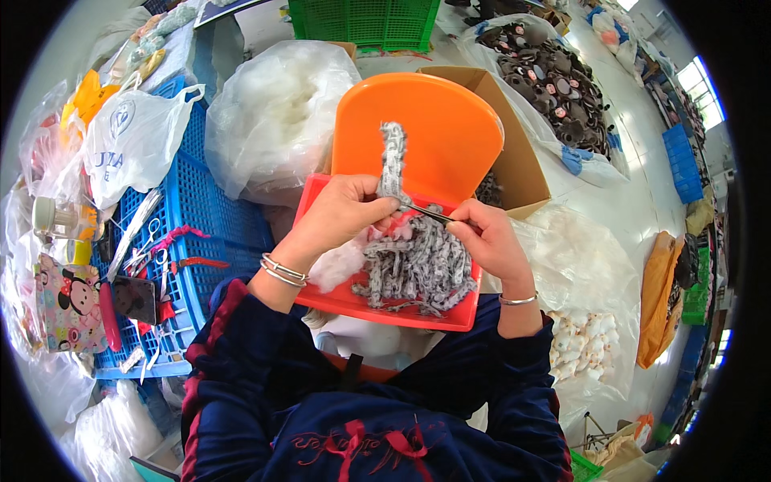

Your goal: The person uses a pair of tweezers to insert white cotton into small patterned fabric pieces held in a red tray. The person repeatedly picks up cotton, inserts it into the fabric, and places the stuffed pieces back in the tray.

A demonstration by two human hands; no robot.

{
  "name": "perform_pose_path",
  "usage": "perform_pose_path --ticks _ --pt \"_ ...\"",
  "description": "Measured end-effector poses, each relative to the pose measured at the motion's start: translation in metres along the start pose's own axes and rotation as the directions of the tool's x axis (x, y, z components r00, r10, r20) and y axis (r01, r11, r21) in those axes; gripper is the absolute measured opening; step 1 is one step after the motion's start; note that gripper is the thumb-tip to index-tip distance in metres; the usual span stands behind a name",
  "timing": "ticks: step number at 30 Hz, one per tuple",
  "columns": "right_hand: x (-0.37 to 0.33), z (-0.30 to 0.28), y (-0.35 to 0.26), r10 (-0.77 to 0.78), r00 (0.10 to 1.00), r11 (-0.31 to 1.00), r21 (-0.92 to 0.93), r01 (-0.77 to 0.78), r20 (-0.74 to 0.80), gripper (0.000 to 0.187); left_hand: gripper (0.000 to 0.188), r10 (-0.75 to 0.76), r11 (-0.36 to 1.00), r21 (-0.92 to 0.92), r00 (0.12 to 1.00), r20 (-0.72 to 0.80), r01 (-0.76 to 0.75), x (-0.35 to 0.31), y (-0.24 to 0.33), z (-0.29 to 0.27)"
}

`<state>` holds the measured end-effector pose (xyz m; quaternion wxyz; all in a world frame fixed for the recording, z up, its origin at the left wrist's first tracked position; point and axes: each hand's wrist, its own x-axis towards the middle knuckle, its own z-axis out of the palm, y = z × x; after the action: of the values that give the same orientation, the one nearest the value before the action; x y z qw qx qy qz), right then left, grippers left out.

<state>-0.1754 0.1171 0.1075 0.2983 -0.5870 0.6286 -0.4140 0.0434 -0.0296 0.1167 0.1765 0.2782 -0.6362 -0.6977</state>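
A fuzzy grey-and-white fabric tube (392, 157) stands upright, its lower end pinched in my left hand (341, 213). My right hand (491, 237) grips a thin dark metal tool (430, 213), whose tip meets the tube's lower end beside my left fingertips. Whether the tip is inside the tube is hidden. Below both hands is a red tray (381, 313). In it lies a heap of similar grey-and-white fuzzy pieces (426, 269), with white stuffing (337, 265) along the left side.
An orange chair (418, 120) faces me behind the tray. At left, a blue crate (221, 277) bears scissors and a phone (134, 300). A clear bag of stuffing (281, 112), a cardboard box (522, 173) and a sack of dark brown pieces (546, 80) stand around the chair.
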Motion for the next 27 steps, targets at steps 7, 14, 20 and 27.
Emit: perform_pose_path --ticks 7,14,20,27 --pt "0.001 0.002 -0.002 -0.028 1.000 1.000 -0.003 0.028 0.006 0.010 0.018 -0.064 0.995 -0.075 0.998 0.002 0.064 -0.003 0.003 0.001" --pt "0.000 0.000 -0.004 -0.011 0.999 1.000 0.003 0.011 0.035 0.010 0.020 -0.094 0.989 -0.112 0.995 0.034 0.097 -0.001 0.001 0.001" --pt "-0.001 0.005 -0.011 0.017 1.000 0.999 -0.032 -0.016 0.015 0.011 0.023 -0.043 0.999 -0.015 0.999 0.002 0.043 -0.003 -0.003 0.008" --pt "0.004 0.038 -0.007 0.123 0.992 0.893 0.440 -0.095 -0.036 0.010 0.020 0.008 0.976 -0.215 0.996 -0.094 -0.028 0.001 -0.002 0.021"
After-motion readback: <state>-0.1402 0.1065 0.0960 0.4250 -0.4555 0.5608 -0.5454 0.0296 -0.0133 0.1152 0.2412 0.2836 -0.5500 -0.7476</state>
